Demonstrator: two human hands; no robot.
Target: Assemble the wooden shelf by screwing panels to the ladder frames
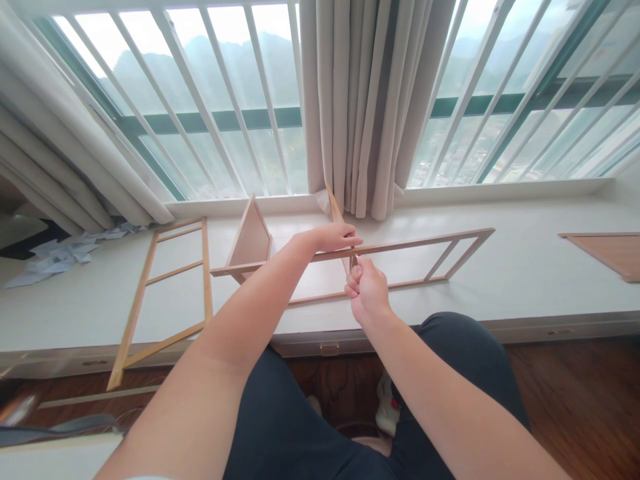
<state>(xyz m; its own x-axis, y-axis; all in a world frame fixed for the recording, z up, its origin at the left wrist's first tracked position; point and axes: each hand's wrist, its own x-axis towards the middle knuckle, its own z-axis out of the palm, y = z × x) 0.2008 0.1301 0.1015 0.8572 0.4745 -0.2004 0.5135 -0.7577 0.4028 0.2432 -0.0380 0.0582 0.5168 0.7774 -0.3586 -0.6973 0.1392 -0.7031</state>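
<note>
A brown wooden frame (470, 241) lies along the white window ledge, with crossbars near its right end. One shelf panel (250, 233) stands up from its left end, and another narrow-looking panel (335, 205) rises at its middle. At that middle joint my left hand (336, 237) is closed on the frame's far side, its index finger stretched along the upper rail. Just below the same rail, my right hand (369, 283) is in a fist. A small shiny tip shows above its thumb; the rest of what it holds is hidden.
A lighter ladder-like wooden frame (204, 267) lies to the left, overhanging the ledge's front edge. Crumpled white papers (60, 259) lie at the far left. A flat wooden board (607, 252) rests at the right. Curtains (360, 100) and barred windows stand behind the ledge (520, 280).
</note>
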